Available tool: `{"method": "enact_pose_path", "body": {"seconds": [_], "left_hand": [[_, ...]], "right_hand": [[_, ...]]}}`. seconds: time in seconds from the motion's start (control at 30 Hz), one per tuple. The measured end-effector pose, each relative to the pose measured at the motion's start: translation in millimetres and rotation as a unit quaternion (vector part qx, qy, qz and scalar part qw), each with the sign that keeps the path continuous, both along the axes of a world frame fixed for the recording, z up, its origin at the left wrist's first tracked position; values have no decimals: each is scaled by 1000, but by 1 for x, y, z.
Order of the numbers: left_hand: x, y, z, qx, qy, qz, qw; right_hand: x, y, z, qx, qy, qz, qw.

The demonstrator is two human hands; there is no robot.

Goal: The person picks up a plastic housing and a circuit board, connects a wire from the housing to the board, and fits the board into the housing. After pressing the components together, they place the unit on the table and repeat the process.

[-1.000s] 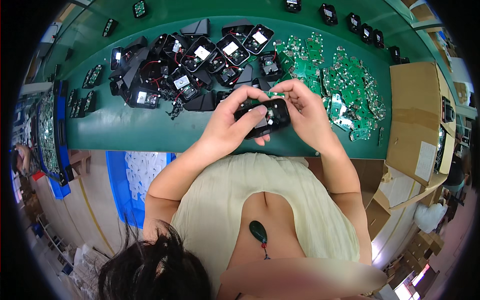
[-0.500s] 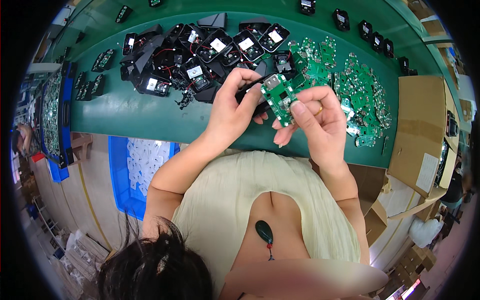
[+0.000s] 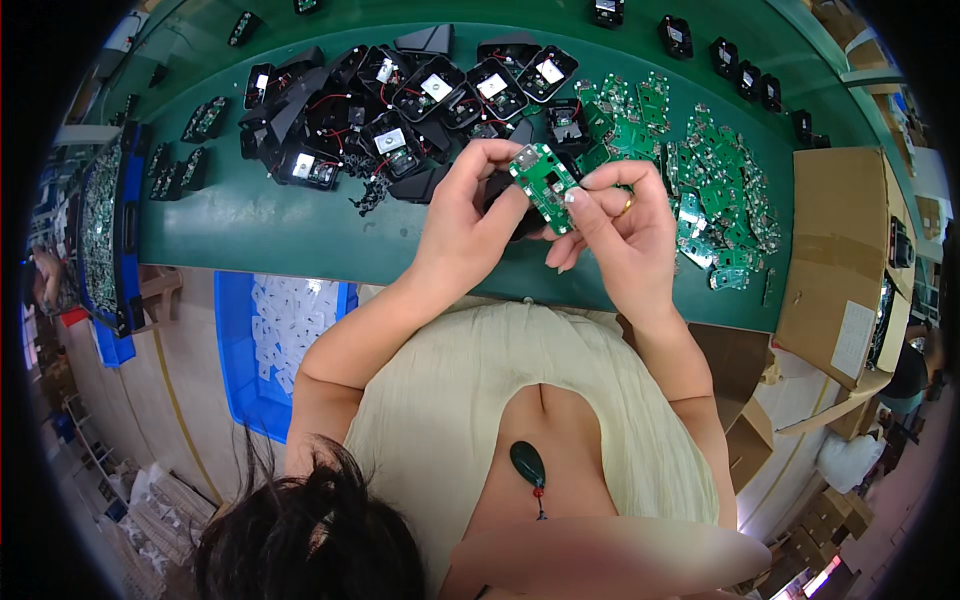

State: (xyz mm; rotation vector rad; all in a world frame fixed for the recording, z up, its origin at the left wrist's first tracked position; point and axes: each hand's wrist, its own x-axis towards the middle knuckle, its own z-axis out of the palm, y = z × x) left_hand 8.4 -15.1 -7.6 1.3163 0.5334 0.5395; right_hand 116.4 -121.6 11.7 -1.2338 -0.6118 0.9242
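My right hand [image 3: 625,215] pinches a green circuit board [image 3: 545,190] by its right edge, component side up, a metal port at its upper end. Behind the board, my left hand [image 3: 470,205] is closed around a black plastic housing [image 3: 528,222]. The board hides most of that housing, and I cannot tell whether it touches it or hovers just over it. Beyond my hands lies a heap of black housings [image 3: 437,88], many with wires and white rectangular parts inside. Loose green circuit boards [image 3: 720,180] are spread to the right.
Under the bench's left front edge sits a blue bin [image 3: 236,350] of white pieces. A cardboard box [image 3: 830,260] stands at the right end. More black units ride a green strip [image 3: 450,18] along the back. A blue-edged tray of boards [image 3: 104,230] is at far left.
The circuit board has moved slightly left and now covers more of the black housing. Black units along the back right have shifted a little to the left.
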Motion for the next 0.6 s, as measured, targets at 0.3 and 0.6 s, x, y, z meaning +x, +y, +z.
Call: {"method": "enact_pose_path", "body": {"seconds": [0.3,0.6], "left_hand": [[-6,-2,-3,-82,17,-17,996],[-8,-7,3,-117,77,-28,990]], "right_hand": [[-1,-6,-7,-152,-211,28,965],[0,3,-13,55,-459,-66,884]]}}
